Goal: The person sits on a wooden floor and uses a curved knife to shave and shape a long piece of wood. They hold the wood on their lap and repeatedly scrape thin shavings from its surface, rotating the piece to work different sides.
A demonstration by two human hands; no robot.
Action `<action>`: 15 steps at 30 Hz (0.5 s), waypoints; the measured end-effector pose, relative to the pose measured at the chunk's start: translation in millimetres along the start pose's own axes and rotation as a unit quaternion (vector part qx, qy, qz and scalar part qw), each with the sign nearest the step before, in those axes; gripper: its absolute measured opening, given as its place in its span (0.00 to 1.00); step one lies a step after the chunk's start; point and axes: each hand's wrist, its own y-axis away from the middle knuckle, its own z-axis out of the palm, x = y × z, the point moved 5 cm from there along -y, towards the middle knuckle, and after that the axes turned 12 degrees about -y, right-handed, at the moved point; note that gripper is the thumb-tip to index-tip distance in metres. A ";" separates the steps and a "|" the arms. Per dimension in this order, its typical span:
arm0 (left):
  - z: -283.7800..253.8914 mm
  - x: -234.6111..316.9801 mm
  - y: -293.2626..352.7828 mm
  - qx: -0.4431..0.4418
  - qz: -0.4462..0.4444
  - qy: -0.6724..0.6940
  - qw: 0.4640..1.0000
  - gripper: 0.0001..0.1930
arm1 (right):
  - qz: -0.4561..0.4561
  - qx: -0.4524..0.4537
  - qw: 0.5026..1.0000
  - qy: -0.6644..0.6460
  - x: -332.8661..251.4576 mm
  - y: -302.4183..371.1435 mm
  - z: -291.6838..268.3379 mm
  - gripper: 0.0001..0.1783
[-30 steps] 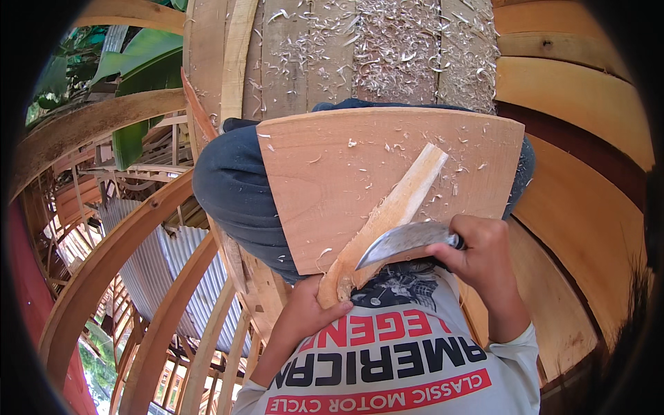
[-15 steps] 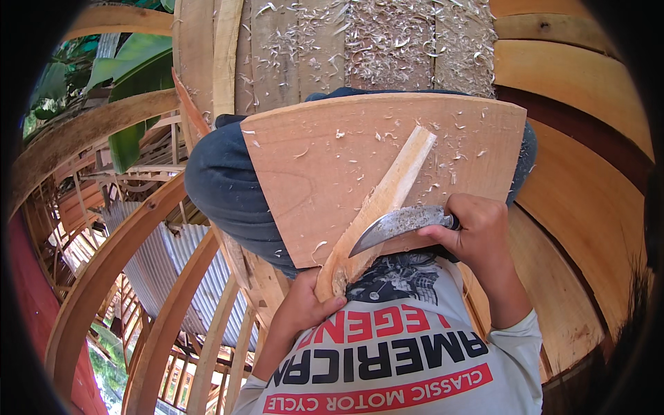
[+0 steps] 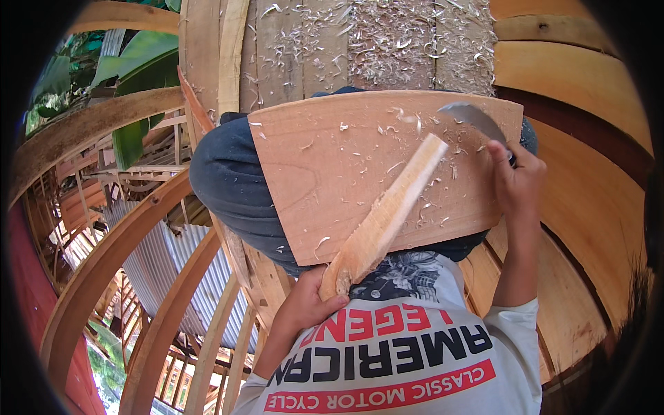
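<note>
A roughly carved wooden stick [image 3: 387, 218] lies slantwise over a flat wooden board [image 3: 297, 173] across my lap. My left hand [image 3: 315, 299] is closed round the stick's near end, against my shirt. My right hand [image 3: 519, 176] grips the handle of a knife with a curved blade [image 3: 474, 117], mostly hidden in the fingers. The blade is over the far right of the board, apart from the stick, its tip pointing left. A few shavings lie loose on the board, and one curl [image 3: 408, 117] is blurred near the blade.
Wood shavings [image 3: 394, 48] cover the plank floor beyond the board. Curved planks [image 3: 574, 76] rise on the right. On the left stand curved wooden ribs [image 3: 111, 277], with corrugated metal sheets [image 3: 200, 277] and large green leaves [image 3: 135, 66] outside them.
The knife has left the stick's near part and moved away from me and right, past its far end. My left hand keeps its hold on the stick.
</note>
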 end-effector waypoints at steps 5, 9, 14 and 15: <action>1.1 -2.5 1.9 -0.002 0.017 -0.015 1.000 0.27 | 0.004 -0.058 0.998 -0.037 -6.6 18.4 -24.0 0.31; 2.5 -1.5 -4.6 -0.026 0.023 -0.023 0.999 0.27 | -0.082 -0.185 0.978 -0.044 -49.3 65.0 8.6 0.31; 2.3 -7.1 -3.4 -0.016 0.028 -0.006 0.999 0.27 | -0.113 -0.196 0.974 -0.021 -58.1 62.7 22.4 0.30; 2.1 -5.5 -3.2 -0.019 0.025 -0.004 0.999 0.27 | -0.099 -0.168 0.981 -0.004 -52.1 53.1 19.3 0.30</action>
